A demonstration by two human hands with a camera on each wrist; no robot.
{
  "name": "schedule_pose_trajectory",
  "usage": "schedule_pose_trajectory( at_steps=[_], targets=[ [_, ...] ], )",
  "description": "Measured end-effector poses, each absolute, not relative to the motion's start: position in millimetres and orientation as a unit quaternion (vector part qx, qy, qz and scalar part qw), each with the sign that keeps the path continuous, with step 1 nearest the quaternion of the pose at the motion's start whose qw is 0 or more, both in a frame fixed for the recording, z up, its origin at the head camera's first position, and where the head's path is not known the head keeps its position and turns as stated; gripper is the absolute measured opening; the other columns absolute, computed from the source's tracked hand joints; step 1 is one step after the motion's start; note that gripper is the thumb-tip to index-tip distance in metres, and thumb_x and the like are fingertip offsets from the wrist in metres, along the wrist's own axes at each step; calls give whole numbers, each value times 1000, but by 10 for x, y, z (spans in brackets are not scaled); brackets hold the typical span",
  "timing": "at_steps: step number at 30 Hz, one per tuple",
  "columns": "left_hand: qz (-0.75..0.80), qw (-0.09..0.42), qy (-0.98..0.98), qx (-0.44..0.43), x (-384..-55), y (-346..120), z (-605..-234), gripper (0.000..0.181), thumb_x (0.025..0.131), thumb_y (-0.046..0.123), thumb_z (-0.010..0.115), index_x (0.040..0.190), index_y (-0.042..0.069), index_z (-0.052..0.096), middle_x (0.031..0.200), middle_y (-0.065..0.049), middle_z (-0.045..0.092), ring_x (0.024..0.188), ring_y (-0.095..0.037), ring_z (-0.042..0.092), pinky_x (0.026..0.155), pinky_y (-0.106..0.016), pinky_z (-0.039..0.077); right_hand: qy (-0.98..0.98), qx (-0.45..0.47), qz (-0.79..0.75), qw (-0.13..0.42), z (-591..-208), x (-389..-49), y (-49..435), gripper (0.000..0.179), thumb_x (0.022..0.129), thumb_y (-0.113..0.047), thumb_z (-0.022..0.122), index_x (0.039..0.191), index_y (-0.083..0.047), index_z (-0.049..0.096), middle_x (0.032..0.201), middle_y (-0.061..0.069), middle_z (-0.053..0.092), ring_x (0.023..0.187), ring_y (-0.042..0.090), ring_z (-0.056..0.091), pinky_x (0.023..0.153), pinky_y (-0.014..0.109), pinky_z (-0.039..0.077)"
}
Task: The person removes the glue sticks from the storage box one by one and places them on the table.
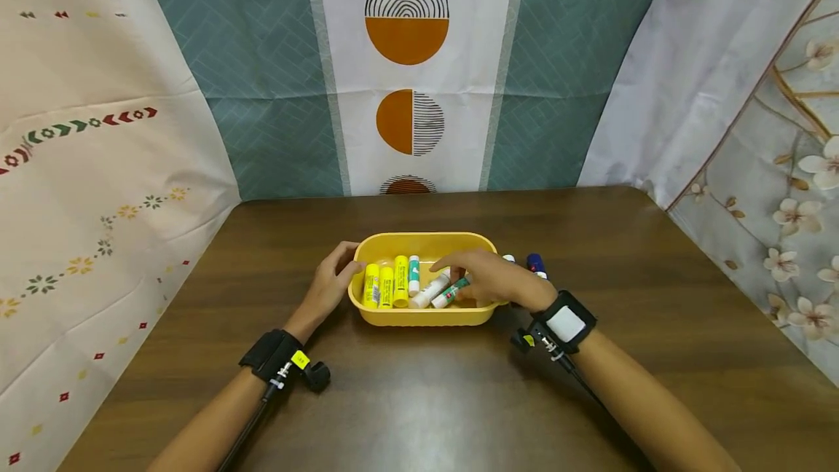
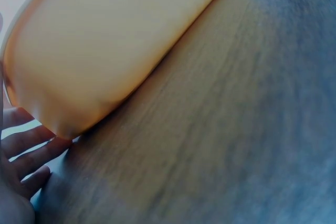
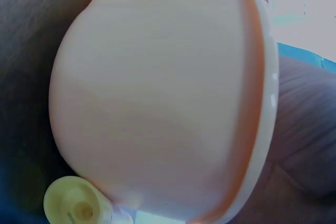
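Note:
A yellow plastic basket (image 1: 419, 318) stands on the table with several glue sticks inside. My left hand (image 1: 328, 284) holds its left end, thumb over the rim and fingers against the outer wall. In the left wrist view the fingers (image 2: 37, 156) spread along that wall. My right hand (image 1: 485, 275) reaches over the right rim into the basket. Its fingers are right at a white glue stick (image 1: 430, 288) and a green-and-white one (image 1: 449, 293); I cannot tell whether they grip either. Yellow glue sticks (image 1: 400, 281) and a teal-and-white one (image 1: 414, 274) lie side by side on the left.
Just right of the basket, a blue-capped glue stick (image 1: 536, 264) and a white-ended one (image 1: 508, 258) are on the table, partly hidden by the right hand. A round yellowish end (image 3: 76, 203) shows beside the basket in the right wrist view. Fabric (image 1: 564, 79) hangs behind the table.

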State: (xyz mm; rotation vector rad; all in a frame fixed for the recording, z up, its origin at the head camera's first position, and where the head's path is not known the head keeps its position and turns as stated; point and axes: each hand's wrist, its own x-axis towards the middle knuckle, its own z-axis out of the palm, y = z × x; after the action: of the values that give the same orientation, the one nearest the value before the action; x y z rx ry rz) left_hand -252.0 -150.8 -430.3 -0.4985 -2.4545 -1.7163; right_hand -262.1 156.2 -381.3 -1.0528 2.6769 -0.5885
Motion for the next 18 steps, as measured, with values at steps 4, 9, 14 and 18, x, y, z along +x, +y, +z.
schedule_pose_trajectory(
  at_steps=[4, 9, 14, 18],
  targets=[
    [-565, 54, -807, -166, -2546, -1494, -4288, 37, 102, 8, 53, 136, -4, 51, 137, -24, 57, 127, -36, 53, 110, -52, 40, 919, -344, -179, 78, -3773, -2634, 1590, 51, 88, -10, 78, 137, -11, 63, 97, 2, 63, 84, 18, 56, 72, 26, 48],
    [-564, 68, -805, -171, -2719, -1540, -4463, 34, 103, 15, 55, 136, 5, 54, 136, -16, 58, 129, -30, 53, 113, -50, 37, 930, -327, -164, 36, -3716, -2642, 1621, 45, 90, -14, 77, 133, -11, 66, 93, 4, 58, 83, 16, 51, 70, 29, 44],
    [-561, 73, -806, -172, -2808, -1586, -4631, 32, 103, 19, 56, 134, 10, 56, 135, -12, 59, 129, -27, 53, 113, -49, 37, 930, -322, -174, 26, -3733, -2645, 1655, 42, 89, -13, 78, 130, -9, 68, 96, 5, 58, 85, 18, 51, 71, 31, 45],
    [-562, 73, -806, -173, -2774, -1606, -4636, 32, 103, 19, 55, 134, 10, 56, 135, -11, 59, 128, -26, 54, 112, -49, 38, 927, -328, -180, 12, -3712, -2643, 1684, 38, 91, -14, 76, 128, -9, 70, 98, 5, 58, 84, 19, 53, 72, 32, 48]
  ],
)
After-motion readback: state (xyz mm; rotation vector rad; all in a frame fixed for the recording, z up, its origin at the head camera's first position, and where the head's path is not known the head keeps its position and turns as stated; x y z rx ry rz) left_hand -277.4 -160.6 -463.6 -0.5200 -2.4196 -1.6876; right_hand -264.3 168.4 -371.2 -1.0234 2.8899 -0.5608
